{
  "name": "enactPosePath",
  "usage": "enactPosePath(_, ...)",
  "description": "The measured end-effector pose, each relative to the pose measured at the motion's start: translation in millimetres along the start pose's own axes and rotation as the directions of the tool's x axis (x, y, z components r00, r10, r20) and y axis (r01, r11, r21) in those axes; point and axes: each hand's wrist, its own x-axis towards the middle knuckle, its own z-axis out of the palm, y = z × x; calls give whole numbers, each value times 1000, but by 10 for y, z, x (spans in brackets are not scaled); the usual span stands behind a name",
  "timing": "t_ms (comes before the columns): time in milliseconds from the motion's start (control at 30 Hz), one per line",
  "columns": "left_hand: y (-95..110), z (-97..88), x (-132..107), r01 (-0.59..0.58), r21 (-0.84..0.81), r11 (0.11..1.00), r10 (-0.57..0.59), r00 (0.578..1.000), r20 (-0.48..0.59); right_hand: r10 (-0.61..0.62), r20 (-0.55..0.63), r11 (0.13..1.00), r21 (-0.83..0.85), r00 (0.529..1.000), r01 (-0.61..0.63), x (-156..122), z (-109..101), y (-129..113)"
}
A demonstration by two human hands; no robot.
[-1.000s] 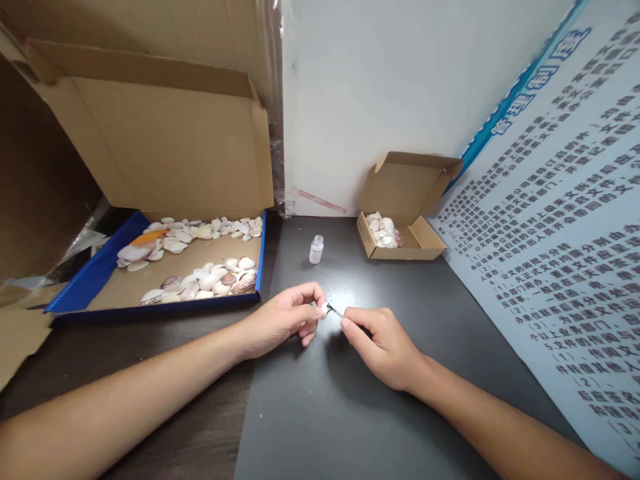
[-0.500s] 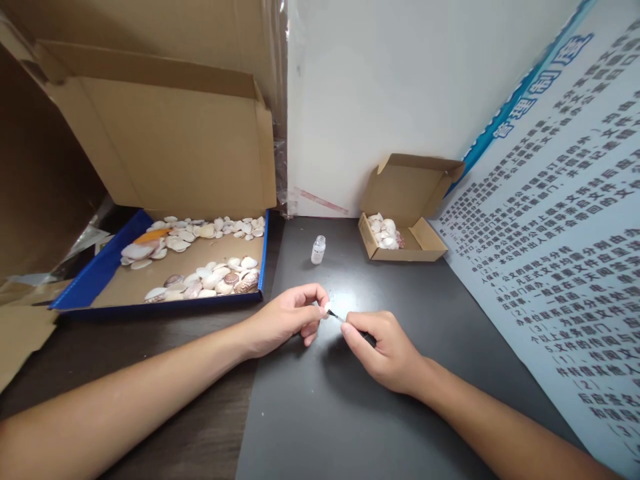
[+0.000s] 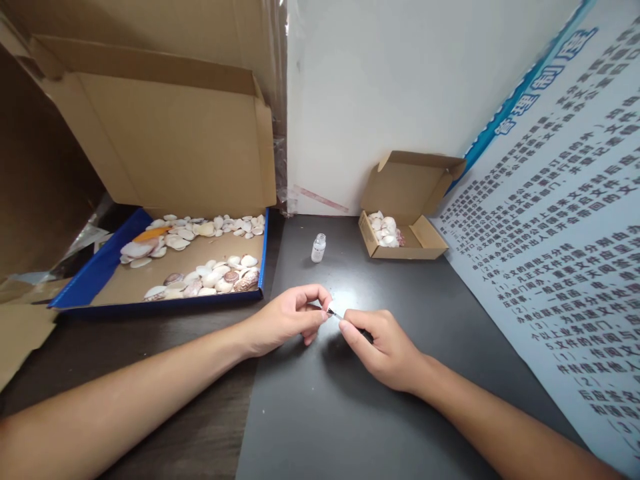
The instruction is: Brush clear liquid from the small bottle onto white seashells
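Note:
My left hand (image 3: 287, 317) pinches a small white shell (image 3: 326, 309) between thumb and fingertips, just above the dark table (image 3: 350, 413). My right hand (image 3: 383, 347) is closed around a thin black brush (image 3: 336, 314), and the brush tip touches the shell. Both hands meet at the middle of the table. A small clear bottle (image 3: 318, 247) with no cap stands upright a little beyond them.
A large open cardboard box with a blue rim (image 3: 100, 273) lies at the left and holds several shells (image 3: 210, 280). A small open cardboard box (image 3: 405, 230) with a few shells sits at the back right. A printed poster (image 3: 555, 233) leans along the right side.
The hands stay together with small shifts; the shell is now more hidden by my left fingers. The view has moved slightly.

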Motion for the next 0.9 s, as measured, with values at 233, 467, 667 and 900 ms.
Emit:
enactPosePath(233, -7, -16, 4, 5, 10, 1000, -5, 1000, 17, 6, 15, 1000, 13, 1000, -6, 3, 0, -1)
enactPosePath(467, -25, -27, 4, -13, -14, 1000, 13, 1000, 26, 111, -46, 992, -48, 993, -113, 10, 2, 25)
enactPosePath(667, -12, 17, -1, -13, 4, 1000, 13, 1000, -5, 46, -67, 999, -20, 997, -47, -10, -13, 16)
enactPosePath(900, -46, -25, 25, 4, -27, 1000, -4, 1000, 8, 146, -75, 981, -120, 986, -154, 10, -3, -7)
